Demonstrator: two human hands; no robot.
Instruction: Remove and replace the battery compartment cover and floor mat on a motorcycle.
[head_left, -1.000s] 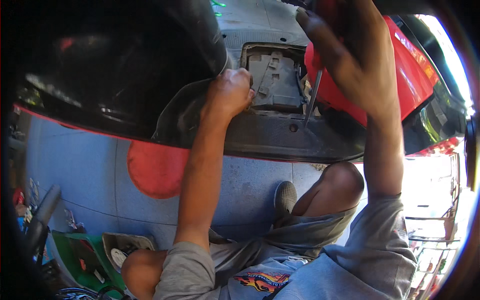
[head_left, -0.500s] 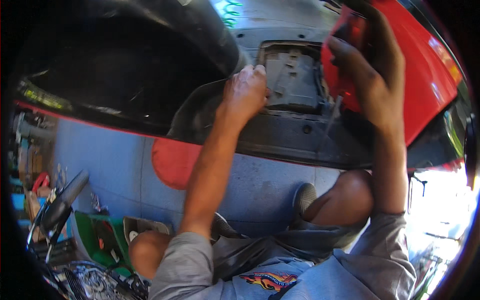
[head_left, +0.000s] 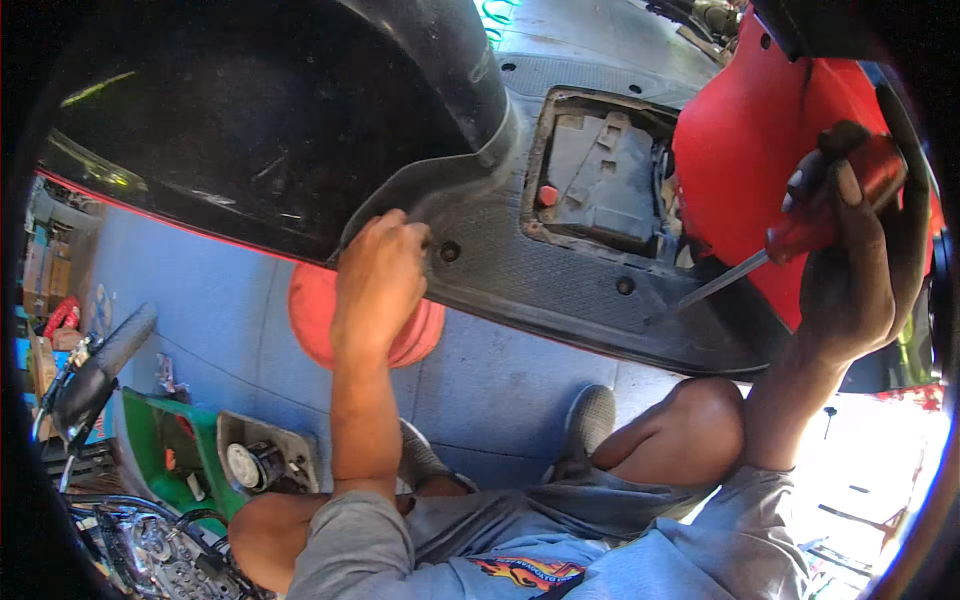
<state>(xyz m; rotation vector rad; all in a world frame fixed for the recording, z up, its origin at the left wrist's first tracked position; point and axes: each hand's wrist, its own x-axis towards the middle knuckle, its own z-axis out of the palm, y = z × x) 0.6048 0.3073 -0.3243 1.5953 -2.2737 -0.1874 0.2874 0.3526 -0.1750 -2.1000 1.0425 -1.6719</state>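
My right hand [head_left: 865, 270] grips a screwdriver [head_left: 805, 235] with a red handle; its metal shaft points down and left over the black floorboard [head_left: 500, 255] of a scooter. Against the floorboard's near left edge, beside the black body panel [head_left: 220, 150], rests my left hand [head_left: 380, 285]. Its fingers are curled together and their tips partly hidden, so what they hold, if anything, cannot be made out. An uncovered rectangular recess [head_left: 533, 195] in the floorboard shows a grey battery-like block [head_left: 610, 170] with a small red piece [head_left: 547, 195] at its near left corner.
Right of the recess stands a red body panel [head_left: 745, 150]. A round red seat or lid [head_left: 415, 335] is below the floorboard's edge. At the lower left are a green bin [head_left: 150, 440], a grey bin [head_left: 308, 430] with a round part, and engine parts [head_left: 165, 550].
My left hand has moved from the recess's edge left and nearer, to the floorboard's edge. My right hand has moved right and down with the screwdriver, leaving the recess in fuller view.
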